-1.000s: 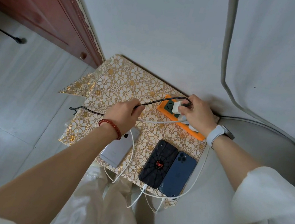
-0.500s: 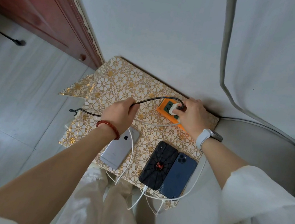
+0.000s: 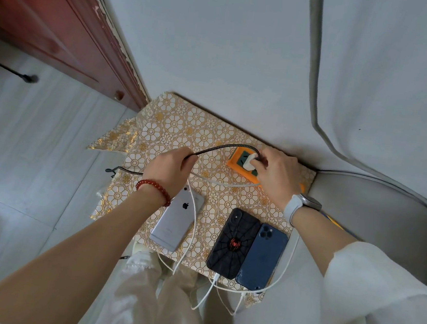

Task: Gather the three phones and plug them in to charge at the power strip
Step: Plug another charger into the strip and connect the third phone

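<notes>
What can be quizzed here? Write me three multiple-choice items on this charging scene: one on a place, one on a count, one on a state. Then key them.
1. Where does the spider-web phone lie?
A. Beside the blue phone, edges touching
B. On top of the silver phone
C. On the floor

2. How many phones lie on the patterned cloth?
A. One
B. Three
C. Five

3. What is the right hand doing?
A. Hanging idle
B. Gripping the white charger plug at the orange power strip
C. Lifting a phone

Answers: 1 A, the two lie side by side, backs up. 2 B, silver, spider-web and blue. 3 B, its fingers close on the plug, while the left hand holds the black braided cable.
</notes>
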Demonstrator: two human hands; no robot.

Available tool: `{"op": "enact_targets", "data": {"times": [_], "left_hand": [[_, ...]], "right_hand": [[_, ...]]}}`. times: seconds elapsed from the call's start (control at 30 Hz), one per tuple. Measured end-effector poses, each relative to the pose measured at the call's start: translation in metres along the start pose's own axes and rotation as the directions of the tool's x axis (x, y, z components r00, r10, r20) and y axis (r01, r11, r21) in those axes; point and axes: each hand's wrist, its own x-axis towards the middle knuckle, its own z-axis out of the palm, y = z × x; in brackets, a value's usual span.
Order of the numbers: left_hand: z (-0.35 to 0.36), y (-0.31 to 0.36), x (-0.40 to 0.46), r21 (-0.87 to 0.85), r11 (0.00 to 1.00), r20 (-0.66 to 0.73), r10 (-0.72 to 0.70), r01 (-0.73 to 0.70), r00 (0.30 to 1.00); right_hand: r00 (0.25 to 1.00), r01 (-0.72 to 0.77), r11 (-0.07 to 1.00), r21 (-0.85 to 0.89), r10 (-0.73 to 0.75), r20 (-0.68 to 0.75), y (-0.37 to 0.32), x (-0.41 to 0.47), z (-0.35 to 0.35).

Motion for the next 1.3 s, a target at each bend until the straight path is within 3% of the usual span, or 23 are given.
{"op": "enact_targets", "data": {"times": [0.13,0.37,0.47,0.57,0.7,0.77,0.83,0.93,1.0,1.07,1.13,1.23,1.3], "left_hand": [[-0.001,-0.001,0.004,-0.024,1.000,-0.007,-0.006,0.006,1.000],[-0.011,-0.013,-0.005,-0.093,0.989,0.056,-0.106,0.111,0.993],[-0.015,-0.031,-0.021,-0.007,0.981,0.156,-0.191,0.194,0.969],[-0.022,-0.051,-0.036,0.144,0.972,0.216,-0.214,0.186,0.953],[-0.031,-0.065,-0.043,0.346,0.932,0.194,-0.189,0.113,0.963],[-0.035,-0.068,-0.044,0.342,0.933,0.171,-0.175,0.108,0.970],[-0.043,-0.065,-0.046,0.284,0.949,0.174,-0.193,0.138,0.966],[-0.059,-0.053,-0.049,0.013,0.973,0.241,-0.228,0.232,0.943],[-0.072,-0.037,-0.053,-0.327,0.858,0.344,-0.283,0.397,0.895],[-0.086,-0.023,-0.058,-0.511,0.689,0.466,-0.281,0.514,0.839],[-0.096,-0.011,-0.061,-0.606,0.545,0.538,-0.255,0.579,0.803],[-0.103,0.001,-0.064,-0.727,0.306,0.564,-0.244,0.615,0.789],[-0.104,0.006,-0.067,-0.755,0.213,0.576,-0.234,0.620,0.783]], "right_hand": [[0.997,-0.069,0.993,0.095,0.070,-0.012,-0.003,-0.003,0.005],[0.992,-0.119,0.991,-0.057,0.120,0.027,-0.009,0.002,-0.003],[0.988,-0.147,0.984,-0.101,0.151,0.033,-0.012,0.000,-0.003],[0.984,-0.166,0.976,-0.142,0.174,0.048,-0.019,0.000,-0.006],[0.968,-0.201,0.969,-0.143,0.219,0.124,-0.025,0.002,-0.011],[0.961,-0.247,0.969,-0.027,0.249,0.122,-0.026,0.000,-0.012],[0.954,-0.296,0.938,0.179,0.298,0.018,-0.033,-0.011,-0.014],[0.906,-0.147,0.912,0.383,0.279,-0.317,-0.062,-0.056,-0.018],[0.922,-0.058,0.900,0.432,0.215,-0.322,-0.082,-0.093,-0.008],[0.980,-0.162,0.796,0.583,0.201,-0.002,-0.106,-0.126,0.009],[0.922,-0.324,0.710,0.625,0.090,0.375,-0.129,-0.150,0.030],[0.864,-0.307,0.671,0.674,-0.101,0.494,-0.168,-0.169,0.060],[0.849,-0.372,0.593,0.714,-0.093,0.520,-0.193,-0.173,0.070]]}}
